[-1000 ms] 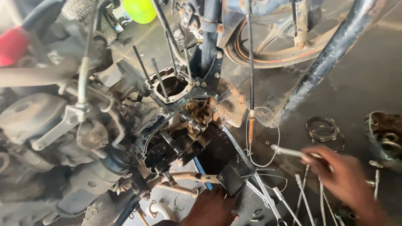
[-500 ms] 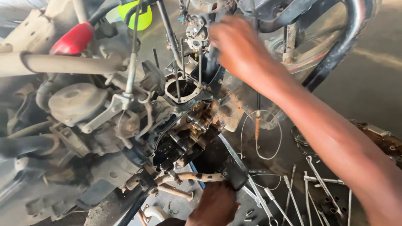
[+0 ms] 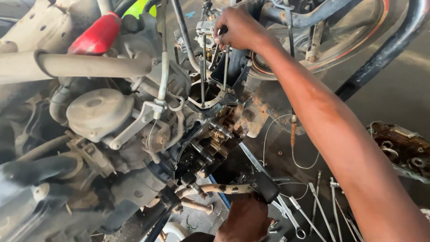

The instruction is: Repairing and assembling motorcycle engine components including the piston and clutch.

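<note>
Grey concrete floor (image 3: 403,98) underfoot, oil-darkened beneath a stripped motorcycle engine (image 3: 134,134) that fills the left half of the view. Seen from above: right hand (image 3: 239,29) raised to the top of the engine, fingers pinched around a slim metal rod (image 3: 226,67) standing upright among the cylinder studs (image 3: 203,67), directly over the open crankcase mouth (image 3: 201,94). Lower down, left hand (image 3: 246,219) at the bottom edge, resting just below a bent foot lever (image 3: 224,189) with a black rubber tip; fingers mostly out of sight, grip impossible to judge. Exposed gears (image 3: 215,134) between the two hands, brown with grease. Spread on the floor to the right of the left hand, a row of spanners and thin tools (image 3: 313,201), partly hidden under the right forearm. Loose thin cable (image 3: 293,134) curling across the floor near them. Farther right, a removed engine cover (image 3: 403,148) lying open side up at the frame's edge. Above, a spoked wheel rim (image 3: 358,40) and a black frame tube (image 3: 380,54) closing in the upper right. Red cap (image 3: 96,36) and pale exhaust pipe (image 3: 76,66) crowding the upper left. Open floor only in a narrow wedge along the right side, between frame tube and engine cover.
</note>
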